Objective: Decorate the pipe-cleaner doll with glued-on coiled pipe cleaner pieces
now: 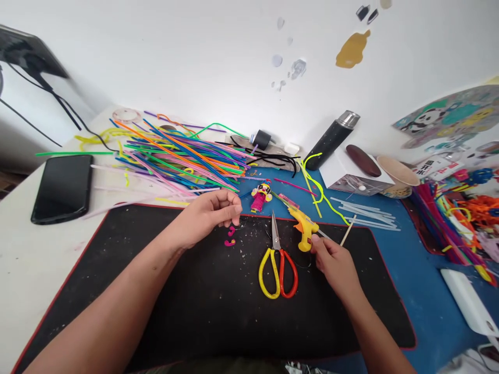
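My left hand point(214, 214) hovers over the back edge of the black mat point(218, 311), its fingers pinched together; whatever they hold is too small to make out. Just below those fingers lie small magenta curled pieces point(230, 242). At the handle end of a yellow glue gun point(306, 228) is my right hand point(335, 259), fingers closed; I cannot tell whether they grip the gun or its thin cord. Scissors point(276, 241) with one yellow and one red handle lie between my hands, tips pointing away. A small magenta figure point(260, 197) rests behind the scissors.
Colourful pipe cleaners point(183, 156) are piled at the back left, near a black phone point(62, 189). A dark flask point(331, 140), a box point(351, 171) and clear glue sticks point(366, 214) occupy the back right. More craft bundles point(448, 218) lie far right.
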`<state>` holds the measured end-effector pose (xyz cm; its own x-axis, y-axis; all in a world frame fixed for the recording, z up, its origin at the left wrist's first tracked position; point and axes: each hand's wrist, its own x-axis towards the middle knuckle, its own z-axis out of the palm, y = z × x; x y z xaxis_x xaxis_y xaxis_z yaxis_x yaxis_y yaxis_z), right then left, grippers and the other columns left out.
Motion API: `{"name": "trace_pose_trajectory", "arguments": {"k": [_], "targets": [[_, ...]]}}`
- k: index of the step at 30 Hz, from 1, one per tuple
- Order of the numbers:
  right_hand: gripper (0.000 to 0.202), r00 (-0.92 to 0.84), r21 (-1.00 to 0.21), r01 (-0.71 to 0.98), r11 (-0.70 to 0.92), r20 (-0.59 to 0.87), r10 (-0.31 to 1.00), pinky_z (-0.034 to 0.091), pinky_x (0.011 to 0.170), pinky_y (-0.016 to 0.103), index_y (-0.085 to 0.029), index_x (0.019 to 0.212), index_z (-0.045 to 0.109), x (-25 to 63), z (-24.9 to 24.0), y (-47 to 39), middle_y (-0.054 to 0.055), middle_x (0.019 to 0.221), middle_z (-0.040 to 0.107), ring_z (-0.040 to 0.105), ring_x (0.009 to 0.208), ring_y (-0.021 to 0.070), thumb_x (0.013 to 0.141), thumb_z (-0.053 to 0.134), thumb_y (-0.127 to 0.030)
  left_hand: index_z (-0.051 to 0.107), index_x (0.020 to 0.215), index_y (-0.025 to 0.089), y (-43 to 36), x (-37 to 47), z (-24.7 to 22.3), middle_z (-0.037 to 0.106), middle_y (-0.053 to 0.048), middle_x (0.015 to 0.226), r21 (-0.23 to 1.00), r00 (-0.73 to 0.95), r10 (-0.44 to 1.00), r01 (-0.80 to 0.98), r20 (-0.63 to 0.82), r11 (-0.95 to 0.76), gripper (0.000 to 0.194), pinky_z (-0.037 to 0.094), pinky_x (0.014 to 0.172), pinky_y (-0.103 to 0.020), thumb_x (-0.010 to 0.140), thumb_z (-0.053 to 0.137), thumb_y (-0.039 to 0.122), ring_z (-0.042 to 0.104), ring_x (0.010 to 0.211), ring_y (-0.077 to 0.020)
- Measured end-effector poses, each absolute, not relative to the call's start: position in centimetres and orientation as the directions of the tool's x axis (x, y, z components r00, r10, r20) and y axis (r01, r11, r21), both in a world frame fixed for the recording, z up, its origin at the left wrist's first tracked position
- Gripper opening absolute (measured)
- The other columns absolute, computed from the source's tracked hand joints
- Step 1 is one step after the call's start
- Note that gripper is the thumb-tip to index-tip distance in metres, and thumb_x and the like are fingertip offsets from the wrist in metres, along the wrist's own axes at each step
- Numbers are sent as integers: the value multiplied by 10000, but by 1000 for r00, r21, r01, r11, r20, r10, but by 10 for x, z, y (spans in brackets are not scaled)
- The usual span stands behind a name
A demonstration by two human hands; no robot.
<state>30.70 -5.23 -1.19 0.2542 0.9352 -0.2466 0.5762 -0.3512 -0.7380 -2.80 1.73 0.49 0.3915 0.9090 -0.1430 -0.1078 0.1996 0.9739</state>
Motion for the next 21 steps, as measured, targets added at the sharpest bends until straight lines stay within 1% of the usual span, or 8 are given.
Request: {"name": "trace_pose_trajectory", "arguments": {"k": [1,3,5,7,10,12,15,21], "targets": [[632,234,-781,524,-339,-251,939,282,448,261,-216,706,607,303,-10,-56,-58,475,397,365,448,134,875,606,-824,625,858,190,17,-27,5,666,15,701,975,398,906,-101,-145,200,352,424,612,-256,859,794,498,526,627,-124],[547,192,-811,521,-266,-192,962,279,450,260,-210,764,653,291,-2,-61,-51,502,444,375,459,132,882,675,-744,622,856,190,15,-25,6,663,16,699,977,408,900,-77,-152,200,340,421,617,-259,865,784,489,529,632,-126],[451,144,-807,565,-175,-113,983,334,479,268,-207,820,704,275,6,-61,-28,549,522,428,495,144,906,697,-650,622,853,191,15,-24,7,664,14,701,980,414,896,-47,-159,195,330,422,622,-261,872,774,484,539,637,-130],[346,101,-799,595,-86,-32,994,416,544,283,-212,835,716,259,14,-56,-6,610,601,510,551,161,924,700,-547,623,847,192,15,-23,7,666,13,703,982,420,894,-27,-160,188,322,429,626,-261,874,771,476,548,641,-133],[238,13,-793,609,-18,-12,1000,441,583,288,-223,869,728,233,21,-46,-17,625,610,543,570,160,953,669,-438,624,837,191,14,-22,7,662,16,702,984,444,882,-13,-155,179,302,447,640,-259,863,782,447,559,649,-134],[195,-83,-811,584,23,-32,996,422,565,277,-229,926,740,218,21,-39,-39,606,571,528,554,149,956,658,-404,629,849,191,13,-22,6,668,14,715,984,477,864,2,-158,179,281,460,648,-260,871,775,430,567,653,-136],[148,-167,-829,557,49,-54,984,383,545,267,-228,965,732,198,20,-30,-64,588,518,488,531,131,947,671,-361,632,892,192,12,-22,5,679,14,735,982,517,839,15,-168,188,266,466,643,-261,883,767,422,572,647,-135],[175,-185,-895,446,13,-78,980,337,512,261,-220,956,714,183,13,-17,-69,590,490,430,520,121,948,667,-389,633,922,188,11,-23,4,683,-2,759,985,529,834,11,-154,174,271,478,665,-274,928,713,446,593,679,-146]]}}
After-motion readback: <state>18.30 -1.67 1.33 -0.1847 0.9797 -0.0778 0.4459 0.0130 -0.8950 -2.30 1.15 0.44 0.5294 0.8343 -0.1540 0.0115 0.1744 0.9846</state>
